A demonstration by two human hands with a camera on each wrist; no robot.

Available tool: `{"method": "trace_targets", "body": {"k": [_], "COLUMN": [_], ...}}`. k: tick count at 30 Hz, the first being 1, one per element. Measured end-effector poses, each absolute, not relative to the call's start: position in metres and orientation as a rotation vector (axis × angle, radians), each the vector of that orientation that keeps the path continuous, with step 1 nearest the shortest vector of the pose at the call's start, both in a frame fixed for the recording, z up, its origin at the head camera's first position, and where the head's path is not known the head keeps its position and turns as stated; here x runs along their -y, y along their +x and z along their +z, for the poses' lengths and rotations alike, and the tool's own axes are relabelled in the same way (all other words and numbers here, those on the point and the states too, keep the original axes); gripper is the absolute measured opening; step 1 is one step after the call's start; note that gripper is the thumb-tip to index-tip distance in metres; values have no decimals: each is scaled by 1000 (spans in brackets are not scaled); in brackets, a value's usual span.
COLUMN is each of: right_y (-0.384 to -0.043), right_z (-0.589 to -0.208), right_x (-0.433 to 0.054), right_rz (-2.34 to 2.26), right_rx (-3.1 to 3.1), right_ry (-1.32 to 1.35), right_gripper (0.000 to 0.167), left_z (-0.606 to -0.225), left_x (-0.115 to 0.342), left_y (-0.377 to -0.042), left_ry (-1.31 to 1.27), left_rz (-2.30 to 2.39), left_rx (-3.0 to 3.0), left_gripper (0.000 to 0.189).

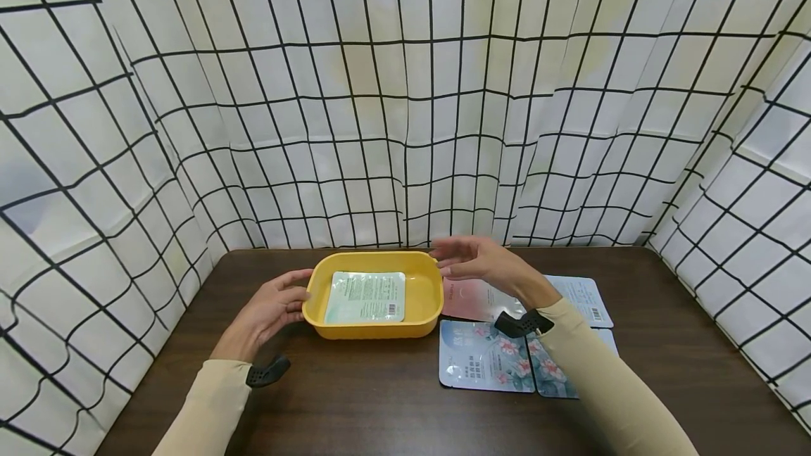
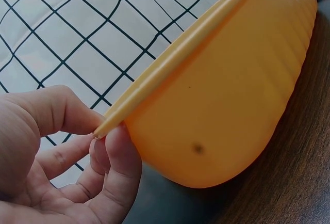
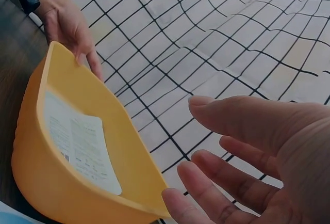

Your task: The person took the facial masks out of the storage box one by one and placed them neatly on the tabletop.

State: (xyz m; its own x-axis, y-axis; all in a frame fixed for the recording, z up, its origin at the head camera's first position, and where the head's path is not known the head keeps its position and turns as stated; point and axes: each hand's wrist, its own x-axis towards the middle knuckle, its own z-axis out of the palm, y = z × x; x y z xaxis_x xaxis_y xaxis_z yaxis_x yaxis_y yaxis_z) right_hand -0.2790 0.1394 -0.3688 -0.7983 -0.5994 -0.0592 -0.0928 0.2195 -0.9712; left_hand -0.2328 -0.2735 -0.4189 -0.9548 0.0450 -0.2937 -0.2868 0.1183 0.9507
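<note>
A yellow plastic basin (image 1: 423,298) sits on the dark wooden table, with a pale green flat sachet (image 1: 366,298) lying printed side up inside it. At its left end, my left hand (image 1: 272,309) pinches the rim between thumb and fingers, plain in the left wrist view (image 2: 111,123). My right hand (image 1: 488,264) is by the basin's right end, fingers loosely spread and holding nothing. In the right wrist view, its thumb and fingers (image 3: 232,115) are apart, beside the basin wall. Below that hand lies a pink sachet (image 1: 469,299).
Right of the basin lie more flat sachets: a blue floral one (image 1: 484,357) in front, a second floral one (image 1: 550,371) partly under my right forearm, and a pale blue one (image 1: 579,298) behind. A white cloth with a black grid (image 1: 405,118) surrounds the table's back and sides.
</note>
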Motion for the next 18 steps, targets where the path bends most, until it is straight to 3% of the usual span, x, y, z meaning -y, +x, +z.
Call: {"method": "trace_targets", "body": {"k": [18], "right_y": [-291], "right_z": [-378], "right_x": [-97], "right_rz": [-1545], "right_rx": [-2055], "right_ry": [-633], "right_gripper": [63], "left_z": [-420], "left_x": [274], "left_y": [-232], "left_ry": [-246], "left_rz": [1922], "left_rx": [-2153], "left_gripper": [62]}}
